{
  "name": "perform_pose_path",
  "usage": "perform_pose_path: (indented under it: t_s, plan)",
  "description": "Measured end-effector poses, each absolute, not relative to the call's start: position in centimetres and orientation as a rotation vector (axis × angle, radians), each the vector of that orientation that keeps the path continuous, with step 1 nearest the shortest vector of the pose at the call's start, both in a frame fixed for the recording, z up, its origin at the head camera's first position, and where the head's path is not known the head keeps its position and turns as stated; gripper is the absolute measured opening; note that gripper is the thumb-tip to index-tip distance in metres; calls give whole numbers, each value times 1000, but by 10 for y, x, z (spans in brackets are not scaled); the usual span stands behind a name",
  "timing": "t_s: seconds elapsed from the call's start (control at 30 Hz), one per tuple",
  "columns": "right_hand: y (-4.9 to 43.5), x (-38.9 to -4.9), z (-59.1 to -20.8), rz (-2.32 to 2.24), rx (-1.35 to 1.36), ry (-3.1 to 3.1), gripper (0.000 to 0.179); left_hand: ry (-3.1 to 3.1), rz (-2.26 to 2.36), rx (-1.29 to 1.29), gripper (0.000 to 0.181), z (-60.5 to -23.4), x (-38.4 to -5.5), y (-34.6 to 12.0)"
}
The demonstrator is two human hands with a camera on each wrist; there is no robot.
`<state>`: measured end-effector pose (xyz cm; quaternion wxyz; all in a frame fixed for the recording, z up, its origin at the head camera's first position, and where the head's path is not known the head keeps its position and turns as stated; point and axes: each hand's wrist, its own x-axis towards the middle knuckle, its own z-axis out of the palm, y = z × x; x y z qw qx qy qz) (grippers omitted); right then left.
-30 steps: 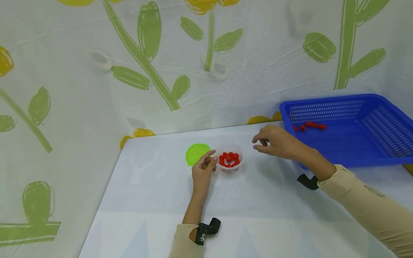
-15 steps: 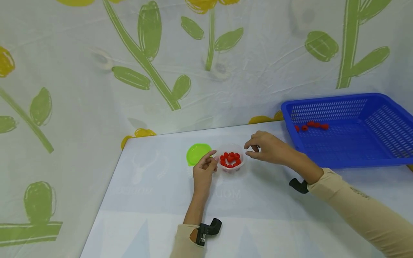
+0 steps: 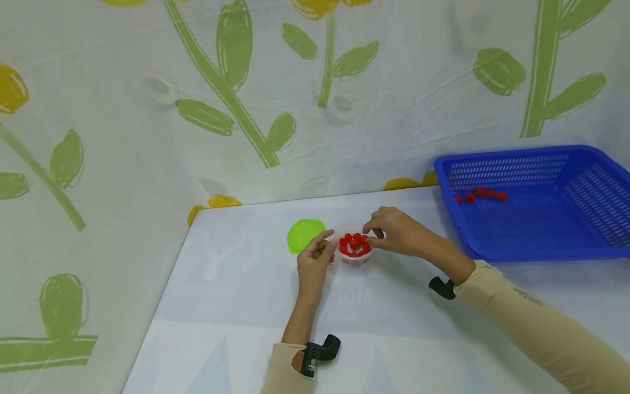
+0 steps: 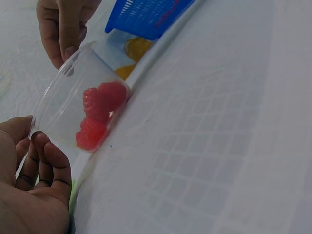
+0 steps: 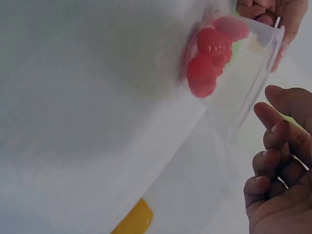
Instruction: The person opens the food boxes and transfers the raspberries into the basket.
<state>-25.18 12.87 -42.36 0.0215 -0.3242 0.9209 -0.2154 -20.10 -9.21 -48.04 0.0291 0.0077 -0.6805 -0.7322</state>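
A clear plastic tub (image 3: pixel 356 259) stands on the white table with several red raspberries (image 3: pixel 353 244) in its bottom. My left hand (image 3: pixel 313 258) pinches the tub's rim on its left side, between thumb and fingers. Across from it, my right hand (image 3: pixel 400 232) is at the opposite edge of the tub, above the berries. The right wrist view shows the thumb and index finger of that hand (image 5: pixel 287 165) slightly parted, nothing between them, close to the rim. Its other fingers are loosely curled.
A bright green lid (image 3: pixel 301 234) lies on the table just behind and left of the tub. At the right stands a blue slotted basket (image 3: pixel 460 230), with several red raspberries (image 3: pixel 488 193) along its left side. A flower-printed curtain (image 3: pixel 162 164) hangs behind the table.
My right hand has moved left, from beside the basket to the tub's right edge. My left hand keeps its hold on the tub's rim, and the berries lie as before.
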Motion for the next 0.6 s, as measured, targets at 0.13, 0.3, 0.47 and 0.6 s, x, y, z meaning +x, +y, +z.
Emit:
perform_pose_path:
  t_s: [0.13,0.3,0.47,0.6]
  plan:
    - [120,-256,-429,-658,-1030,2837,17,-2091,-2254,27,31,-481,-201,-92]
    - [113,-258,-435,-632,-1083,2840,19,-2085,-2264,9,31,-481,-201,-93]
    - [108,-261,-437,-594,-1120,2846,17,-2073,-2273,11,30,-480,-202,-93]
    - [103,-264,-438,-506,-1121,2857,14,-2064,-2282,12,30,-480,-203,-93]
